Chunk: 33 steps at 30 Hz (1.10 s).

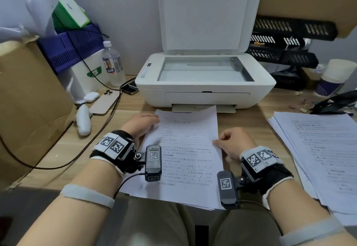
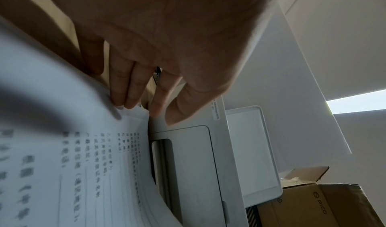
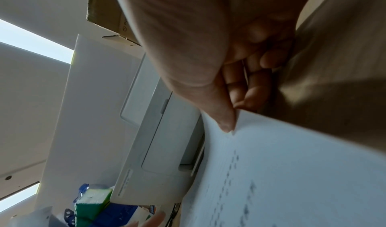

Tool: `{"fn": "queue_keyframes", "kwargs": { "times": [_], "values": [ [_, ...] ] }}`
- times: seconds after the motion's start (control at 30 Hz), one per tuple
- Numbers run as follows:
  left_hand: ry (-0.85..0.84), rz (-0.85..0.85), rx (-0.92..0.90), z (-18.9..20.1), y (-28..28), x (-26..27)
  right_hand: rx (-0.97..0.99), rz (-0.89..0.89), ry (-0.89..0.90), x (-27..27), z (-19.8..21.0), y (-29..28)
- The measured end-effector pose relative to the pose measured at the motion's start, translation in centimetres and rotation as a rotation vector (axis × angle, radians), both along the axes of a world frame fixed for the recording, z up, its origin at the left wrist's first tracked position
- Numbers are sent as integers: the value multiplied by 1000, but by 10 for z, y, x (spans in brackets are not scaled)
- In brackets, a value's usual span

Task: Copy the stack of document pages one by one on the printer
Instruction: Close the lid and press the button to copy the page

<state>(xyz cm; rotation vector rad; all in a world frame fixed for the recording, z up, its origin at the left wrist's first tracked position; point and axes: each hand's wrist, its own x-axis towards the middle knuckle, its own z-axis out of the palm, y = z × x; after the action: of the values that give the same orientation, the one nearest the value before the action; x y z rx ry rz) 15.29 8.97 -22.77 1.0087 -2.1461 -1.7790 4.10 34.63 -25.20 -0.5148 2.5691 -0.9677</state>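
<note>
**Top page being picked up, scanner glass waiting**

You've got the stack of pages (image 1: 185,155) lying on the desk (image 1: 123,118) right in front of the printer (image 1: 204,83), its far edge reaching the output tray. The lid (image 1: 208,14) is up and the scanner glass (image 1: 204,70) is bare, so this looks like the loading step: getting one sheet off the pile and onto the glass.

Your right hand (image 1: 234,143) is at the right edge of the stack, fingers curled in, thumb (image 3: 224,121) and forefinger pinching the paper's edge; the wrist view shows the sheet caught between them. Your left hand (image 1: 141,125) is at the upper left corner, fingers (image 2: 125,88) nearly straight, tips resting on the paper edge, not clamped around anything. Whether you've separated just one sheet or several, I can't tell; the edges blur together.

Off to your right sits a second pile of papers (image 1: 320,155), spread loosely, probably the pages already handled, though that's a guess.

Next, you'll want to peel only the top sheet free. The left fingertips can hold the rest down while the right hand lifts. Then turn it print-side down, lay it flat on the glass squared to a corner, and bring the lid down before starting the copy. Watch for a second sheet clinging underneath; thin paper sticks.
</note>
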Motion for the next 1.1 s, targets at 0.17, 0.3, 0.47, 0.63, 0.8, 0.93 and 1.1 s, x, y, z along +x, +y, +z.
{"fn": "queue_keyframes", "kwargs": {
  "times": [0.17,0.3,0.47,0.63,0.8,0.93,1.1],
  "values": [
    [-8,-107,-27,16,8,3,-14,111,134,-2,10,10],
    [121,-224,-255,49,19,2,-17,175,336,2,41,12],
    [217,-325,-633,102,23,-13,-59,264,589,-13,87,5],
    [364,-292,-650,134,12,-32,-83,261,569,-31,131,10],
    [602,-151,-443,163,-15,-50,181,199,513,-61,179,33],
    [794,-151,-316,191,-27,-63,-51,-25,751,-78,223,33],
    [850,-196,-347,200,-41,-79,-347,-59,979,-87,247,22]
  ]
}}
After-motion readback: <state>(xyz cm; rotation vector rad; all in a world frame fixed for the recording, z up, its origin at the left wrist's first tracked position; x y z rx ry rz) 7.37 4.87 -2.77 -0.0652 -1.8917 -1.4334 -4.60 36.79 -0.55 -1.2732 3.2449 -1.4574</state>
